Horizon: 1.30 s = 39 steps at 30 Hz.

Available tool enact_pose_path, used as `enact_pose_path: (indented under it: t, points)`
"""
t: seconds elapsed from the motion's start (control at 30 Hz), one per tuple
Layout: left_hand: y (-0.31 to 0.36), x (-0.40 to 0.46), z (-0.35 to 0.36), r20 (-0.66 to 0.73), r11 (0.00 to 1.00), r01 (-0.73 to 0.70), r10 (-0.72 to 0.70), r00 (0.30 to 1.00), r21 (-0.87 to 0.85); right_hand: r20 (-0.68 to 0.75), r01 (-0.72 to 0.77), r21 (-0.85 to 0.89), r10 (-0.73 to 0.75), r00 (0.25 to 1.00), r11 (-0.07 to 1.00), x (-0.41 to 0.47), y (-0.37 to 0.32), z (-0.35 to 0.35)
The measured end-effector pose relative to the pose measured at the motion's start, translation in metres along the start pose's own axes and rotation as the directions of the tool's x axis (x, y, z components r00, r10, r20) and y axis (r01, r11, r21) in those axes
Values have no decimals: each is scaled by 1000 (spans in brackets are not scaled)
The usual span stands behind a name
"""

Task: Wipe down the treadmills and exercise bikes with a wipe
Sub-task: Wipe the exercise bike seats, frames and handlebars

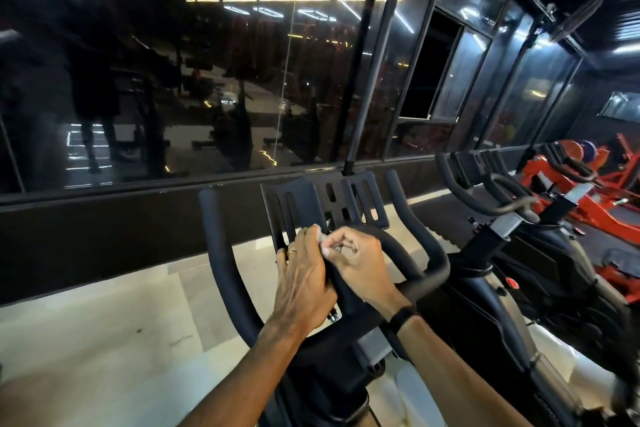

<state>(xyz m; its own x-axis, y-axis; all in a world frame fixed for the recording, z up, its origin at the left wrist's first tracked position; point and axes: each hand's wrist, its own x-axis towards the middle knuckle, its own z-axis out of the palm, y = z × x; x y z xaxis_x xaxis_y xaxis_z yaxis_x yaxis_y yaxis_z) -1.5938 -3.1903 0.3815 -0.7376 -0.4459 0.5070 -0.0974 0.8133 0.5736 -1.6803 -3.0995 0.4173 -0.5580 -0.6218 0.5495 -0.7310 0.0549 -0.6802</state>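
Pinched between both hands, a small white wipe (320, 240) is held at the centre of an exercise bike's black handlebars (214, 253), just below the slotted black tray (301, 204) mounted on them. The left hand (303, 282), a ring worn on one finger, is seen with fingers curled around the wipe and reaching onto the tray's lower edge; the right hand (358, 262), a dark band worn at its wrist, is closed on the wipe's other end, its fingertips tucked in. Most of the wipe is hidden by the fingers. A second exercise bike (512, 218) is parked just to the right, with orange weight machines (571, 184) beyond it. A dark glass wall (173, 80) is lined ahead, gym lights being reflected in it, above a pale floor (104, 340).
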Motion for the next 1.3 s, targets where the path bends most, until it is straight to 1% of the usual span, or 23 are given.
enact_pose_path:
  t: [0.07, 0.13, 0.2, 0.23, 0.27, 0.33, 0.4, 0.43, 0.5, 0.6, 0.73, 0.87, 0.93, 1.0, 1.17, 1.3]
  points:
    - [0, -1, -1, 7, 1000, -6, 6, 1000, 3, 93, -27, 50, 22, 995, 998, -10, -5, -6]
    - [1, -2, -2, 16, 999, -44, 43, 999, 23, 172, -72, 108, 52, 984, 992, -14, -7, -15]
    - [2, -3, -2, 28, 996, -76, 75, 997, 54, 197, -110, 147, 80, 977, 983, -13, -7, -24]
    - [1, -3, -1, 25, 995, -80, 79, 997, 55, 185, -120, 136, 93, 978, 984, -11, -6, -28]
    - [1, -2, -1, 14, 996, -79, 78, 997, 48, 146, -117, 80, 105, 984, 990, -7, -5, -30]
    - [0, -1, -1, -9, 997, -67, 67, 998, 29, 9, -97, -102, 98, 995, 990, 1, -1, -33]
    - [0, 0, -1, -6, 998, -56, 56, 998, 29, -152, -90, -234, 55, 987, 968, 11, 3, -35]
    - [0, 1, -1, -2, 998, -50, 50, 999, 33, -199, -88, -296, 29, 980, 951, 17, 9, -38]
    - [0, 0, -2, 0, 998, -47, 47, 999, 42, -206, -99, -427, 10, 978, 899, 25, 24, -43]
    - [0, 0, -2, 2, 997, -48, 48, 999, 65, -147, -157, -607, 83, 986, 779, 25, 45, -53]
    - [-1, 0, 0, 16, 996, -51, 49, 999, 79, -119, -206, -708, 173, 978, 675, 10, 51, -65]
    - [1, 0, -1, 27, 994, -61, 58, 998, 92, -149, -282, -745, 261, 954, 605, -4, 45, -71]
    - [2, 0, -2, 28, 992, -71, 68, 997, 105, -169, -332, -764, 325, 930, 553, -6, 41, -75]
    - [3, -1, -3, 23, 992, -72, 70, 997, 107, -190, -381, -762, 381, 905, 524, -9, 38, -78]
    - [6, -2, -4, 30, 992, -71, 68, 997, 101, -206, -489, -727, 525, 825, 482, -17, 26, -90]
    - [6, -1, -5, 23, 995, -58, 56, 998, 87, -193, -515, -707, 568, 800, 485, -24, 5, -86]
